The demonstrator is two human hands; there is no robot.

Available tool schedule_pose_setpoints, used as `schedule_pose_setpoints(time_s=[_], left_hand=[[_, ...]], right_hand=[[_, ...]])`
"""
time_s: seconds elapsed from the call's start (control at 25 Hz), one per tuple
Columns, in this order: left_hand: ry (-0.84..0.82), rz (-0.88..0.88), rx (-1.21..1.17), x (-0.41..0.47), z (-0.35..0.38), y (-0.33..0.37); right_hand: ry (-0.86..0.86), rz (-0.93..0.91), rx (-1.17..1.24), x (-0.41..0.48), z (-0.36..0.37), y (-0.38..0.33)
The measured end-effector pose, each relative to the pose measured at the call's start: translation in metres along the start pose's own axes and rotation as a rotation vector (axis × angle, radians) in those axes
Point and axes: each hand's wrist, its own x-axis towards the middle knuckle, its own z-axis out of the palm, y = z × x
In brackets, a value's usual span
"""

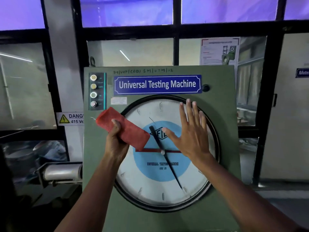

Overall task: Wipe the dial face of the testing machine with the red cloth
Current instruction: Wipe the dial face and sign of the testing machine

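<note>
A large round dial face (150, 185), white with a blue centre and a black pointer, fills the front of the green testing machine (222, 77). My left hand (116, 141) grips a folded red cloth (127, 129) at the dial's upper left edge; the cloth slants from the green panel down onto the glass. My right hand (192, 131) lies flat with fingers spread over the dial's upper right part, its fingertips reaching the black rim.
A column of round indicator buttons (93, 90) sits on the machine's upper left. A blue "Universal Testing Machine" nameplate (157, 84) is above the dial. A danger 415 V sign (70, 118) hangs at left. Black-framed windows stand behind, and a metal cylinder (61, 171) juts out at lower left.
</note>
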Motion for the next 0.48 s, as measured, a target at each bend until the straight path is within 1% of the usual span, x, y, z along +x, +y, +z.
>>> schedule_pose_setpoints(time_s=[0.12, 0.28, 0.4, 0.48], left_hand=[[0.119, 0.062, 0.162, 0.032, 0.002, -0.001], [0.311, 0.287, 0.494, 0.055, 0.009, -0.014], [0.302, 0.498, 0.774, 0.067, 0.018, -0.025], [0.31, 0.661, 1.124, 0.082, 0.018, -0.031]], right_hand=[[0.011, 0.041, 0.007, 0.018, 0.023, 0.006], [-0.043, 0.101, 0.038, 0.04, 0.045, 0.028], [-0.068, 0.079, 0.095, 0.062, 0.058, 0.044], [-0.077, 0.072, 0.108, 0.079, 0.066, 0.053]])
